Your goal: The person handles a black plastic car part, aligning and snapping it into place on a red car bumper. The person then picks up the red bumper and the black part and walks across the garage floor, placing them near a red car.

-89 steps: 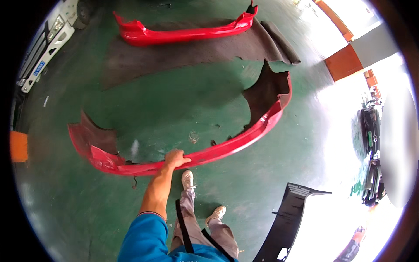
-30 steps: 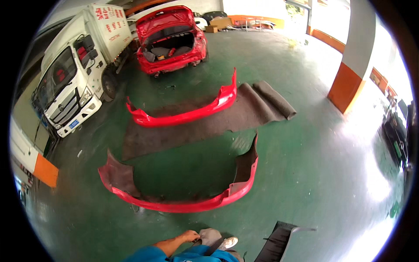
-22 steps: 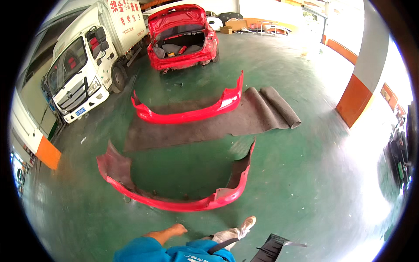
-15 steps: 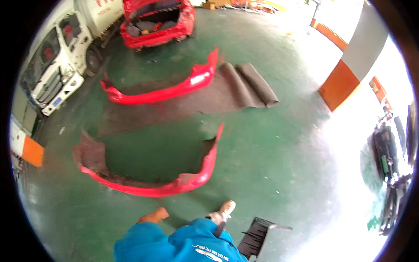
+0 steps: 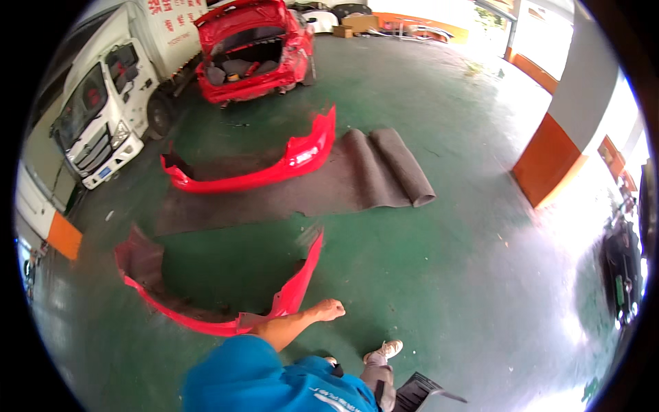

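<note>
My left hand [image 5: 329,310] reaches forward, its fingers curled in a loose fist with nothing visible in them. My left forearm passes in front of the right end of the nearer red car bumper [image 5: 199,325], which lies on the floor; whether they touch cannot be told, though the hand itself is apart from it. My right hand is out of view. A dark ribbed plastic part [image 5: 414,391] shows at the lower edge beside my leg; what supports it is hidden.
Farther off, a second red bumper [image 5: 240,182] rests on a brown mat [image 5: 226,211], rolled at its right end. Behind stands a red car [image 5: 254,62] with its rear opened. A white truck [image 5: 110,110] is at left, a grey-and-orange pillar [image 5: 552,161] at right.
My left hand has swung forward and right, and more of the forearm shows. The view has tilted up, so the bumpers and car sit lower. My foot has shifted right.
</note>
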### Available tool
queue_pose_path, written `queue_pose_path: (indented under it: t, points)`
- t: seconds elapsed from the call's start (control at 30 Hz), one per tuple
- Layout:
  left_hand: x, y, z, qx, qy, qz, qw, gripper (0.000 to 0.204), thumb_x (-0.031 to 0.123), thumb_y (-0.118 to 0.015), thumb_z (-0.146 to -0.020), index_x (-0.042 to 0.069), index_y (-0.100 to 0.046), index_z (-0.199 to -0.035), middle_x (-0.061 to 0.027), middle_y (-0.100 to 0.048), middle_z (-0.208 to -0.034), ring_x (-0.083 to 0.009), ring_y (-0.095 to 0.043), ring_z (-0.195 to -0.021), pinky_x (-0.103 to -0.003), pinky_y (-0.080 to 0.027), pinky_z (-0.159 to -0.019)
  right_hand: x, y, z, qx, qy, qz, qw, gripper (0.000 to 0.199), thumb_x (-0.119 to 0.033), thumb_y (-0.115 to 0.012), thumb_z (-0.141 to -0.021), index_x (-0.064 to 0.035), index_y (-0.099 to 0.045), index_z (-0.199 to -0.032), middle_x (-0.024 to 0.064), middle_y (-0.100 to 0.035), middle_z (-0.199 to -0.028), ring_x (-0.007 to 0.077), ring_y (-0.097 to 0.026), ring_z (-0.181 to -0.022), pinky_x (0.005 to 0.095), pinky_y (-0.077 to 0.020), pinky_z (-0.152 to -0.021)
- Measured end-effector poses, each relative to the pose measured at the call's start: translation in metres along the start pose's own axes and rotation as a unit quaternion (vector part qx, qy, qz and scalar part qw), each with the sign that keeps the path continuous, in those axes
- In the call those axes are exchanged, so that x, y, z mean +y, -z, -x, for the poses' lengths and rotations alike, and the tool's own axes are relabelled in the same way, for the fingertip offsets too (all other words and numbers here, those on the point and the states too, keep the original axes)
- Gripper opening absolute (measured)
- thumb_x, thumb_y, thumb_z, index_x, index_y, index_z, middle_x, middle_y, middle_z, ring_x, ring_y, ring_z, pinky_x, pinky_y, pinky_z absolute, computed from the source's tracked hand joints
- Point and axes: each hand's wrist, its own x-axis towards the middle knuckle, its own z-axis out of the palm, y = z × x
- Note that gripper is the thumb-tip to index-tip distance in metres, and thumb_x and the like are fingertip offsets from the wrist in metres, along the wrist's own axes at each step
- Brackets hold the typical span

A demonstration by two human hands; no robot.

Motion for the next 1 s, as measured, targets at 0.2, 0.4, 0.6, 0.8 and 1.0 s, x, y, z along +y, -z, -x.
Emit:
queue_pose_path:
  t: [0.2, 0.4, 0.6, 0.8, 1.0]
  points:
    - [-0.018, -0.044, -0.049, -0.105, 0.248, -0.152, 0.951, 0.039, 0.038, -0.064, -0.090, 0.002, -0.079, -0.089, -0.0216, -0.075, -0.093, -0.0414, -0.072, -0.089, -0.051, -0.056, -0.081, -0.029, 0.118, -0.151, -0.005, 0.021, 0.032, 0.999, 0.049, -0.017, -0.074, -0.070, -0.0065, -0.070, -0.117, 0.0236, -0.073, -0.107, 0.0425, -0.069, -0.106, 0.0484, -0.0553, -0.092]
    - [0.022, -0.092, -0.129, -0.045, 0.278, 0.007, 0.959, 0.041, 0.043, -0.065, -0.091, 0.004, -0.078, -0.089, -0.0169, -0.075, -0.087, -0.0344, -0.072, -0.077, -0.049, -0.056, -0.070, -0.045, 0.195, -0.263, -0.010, 0.028, 0.051, 0.998, 0.056, -0.016, -0.077, -0.065, -0.0033, -0.068, -0.119, 0.0244, -0.073, -0.105, 0.0434, -0.069, -0.105, 0.0481, -0.0552, -0.092]
    - [0.000, -0.154, -0.286, -0.008, 0.163, -0.038, 0.986, 0.038, 0.041, -0.067, -0.092, 0.006, -0.078, -0.102, -0.0162, -0.076, -0.089, -0.0297, -0.073, -0.076, -0.046, -0.057, -0.070, -0.198, 0.333, -0.379, 0.059, -0.007, 0.048, 0.997, 0.067, -0.014, -0.082, -0.056, -0.0028, -0.067, -0.121, 0.0248, -0.073, -0.109, 0.0429, -0.070, -0.108, 0.0462, -0.0551, -0.094]
    - [0.035, -0.093, -0.457, -0.102, 0.357, 0.119, 0.921, 0.031, 0.033, -0.069, -0.089, 0.007, -0.079, -0.101, -0.0190, -0.076, -0.092, -0.0354, -0.073, -0.086, -0.048, -0.057, -0.075, -0.343, 0.435, -0.464, 0.129, -0.005, 0.057, 0.990, 0.062, -0.012, -0.071, -0.064, -0.0118, -0.067, -0.126, 0.0194, -0.073, -0.107, 0.0392, -0.069, -0.106, 0.0478, -0.0544, -0.093]
    - [0.199, 0.134, -0.673, 0.087, 0.167, 0.129, 0.974, 0.034, 0.033, -0.066, -0.092, 0.002, -0.074, -0.102, -0.0110, -0.075, -0.086, -0.0240, -0.072, -0.074, -0.042, -0.057, -0.073, -0.465, 0.517, -0.580, 0.142, 0.043, 0.021, 0.989, 0.060, -0.011, -0.070, -0.065, -0.0135, -0.066, -0.125, 0.0169, -0.070, -0.113, 0.0388, -0.066, -0.111, 0.0485, -0.0524, -0.095]
